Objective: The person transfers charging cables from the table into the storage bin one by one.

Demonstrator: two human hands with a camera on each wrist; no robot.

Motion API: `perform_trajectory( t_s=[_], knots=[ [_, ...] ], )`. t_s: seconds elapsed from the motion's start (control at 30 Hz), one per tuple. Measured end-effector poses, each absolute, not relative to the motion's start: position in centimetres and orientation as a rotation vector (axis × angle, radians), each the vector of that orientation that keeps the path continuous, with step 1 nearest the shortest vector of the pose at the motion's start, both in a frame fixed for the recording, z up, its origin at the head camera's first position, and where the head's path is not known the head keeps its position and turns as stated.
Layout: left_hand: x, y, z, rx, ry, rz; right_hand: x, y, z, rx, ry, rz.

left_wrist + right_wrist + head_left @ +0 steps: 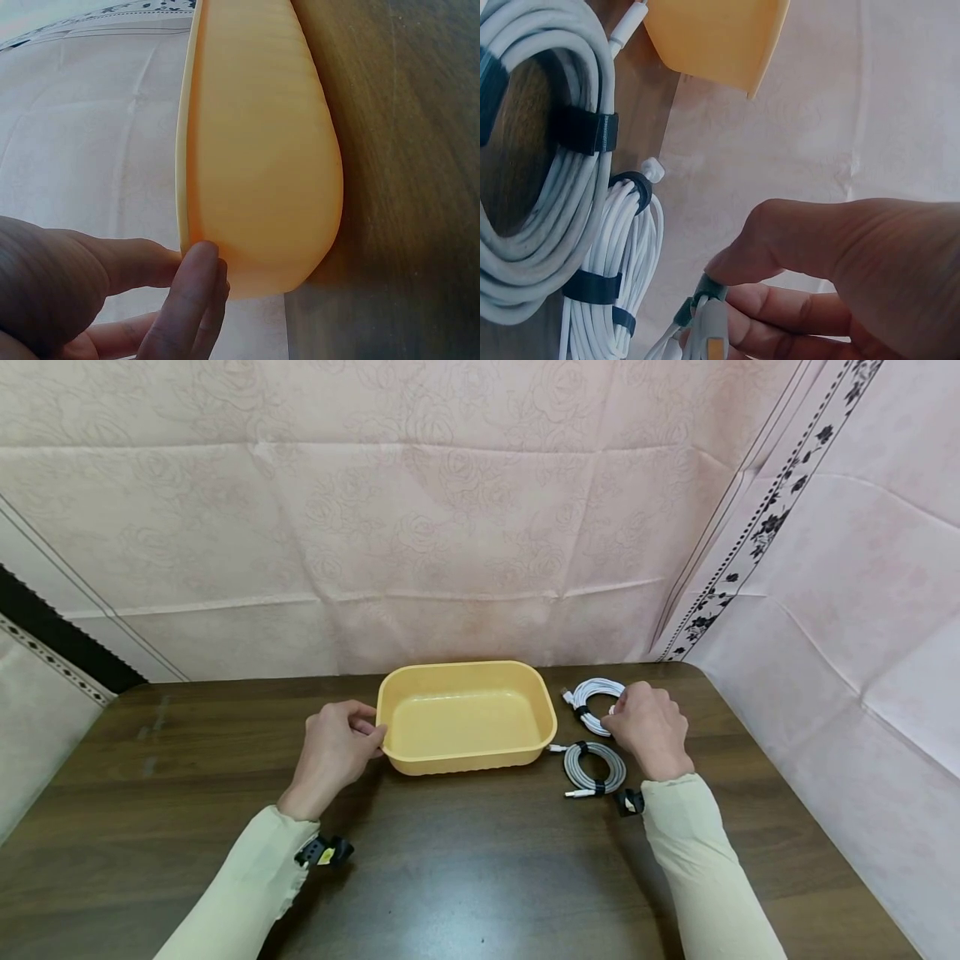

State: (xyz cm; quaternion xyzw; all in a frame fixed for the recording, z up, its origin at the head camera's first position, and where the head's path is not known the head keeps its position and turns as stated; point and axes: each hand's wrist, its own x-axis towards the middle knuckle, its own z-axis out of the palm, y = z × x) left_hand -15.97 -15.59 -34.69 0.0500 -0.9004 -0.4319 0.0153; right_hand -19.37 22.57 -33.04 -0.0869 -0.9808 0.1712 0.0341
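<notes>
A yellow plastic tray [465, 758] stands on the table, its inside bare. My left hand [339, 745] pinches its left end at the rim, thumb over the edge and fingers [193, 281] against the outer wall. Right of the tray lies a coiled white cable [592, 692], and nearer me a thicker coiled grey cable [617, 768], both bound with black straps. My right hand [648, 727] is at the right side of the white coil. In the right wrist view its thumb and fingers pinch a strapped white cable [715, 326] beside its plug; I cannot tell whether it belongs to that coil.
The dark wooden table [465, 860] ends at a patterned pale cloth [450, 552] hanging behind it and along the right side. One plug of the grey cable reaches the tray's lower right corner. Both wrists carry small black camera mounts.
</notes>
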Motion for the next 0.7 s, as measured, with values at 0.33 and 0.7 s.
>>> perform_trajectory(
  t_s=[0.33, 0.7],
  knots=[
    [-15.92, -15.54, -34.63, 0.157, -2.804, -1.342, -19.45, 22.08, -33.05, -0.27, -3.018, 0.539],
    [-15.94, -15.55, -34.67, 0.161, -2.802, -1.34, -19.47, 21.86, -33.22, -0.237, -2.979, 0.533]
  ],
)
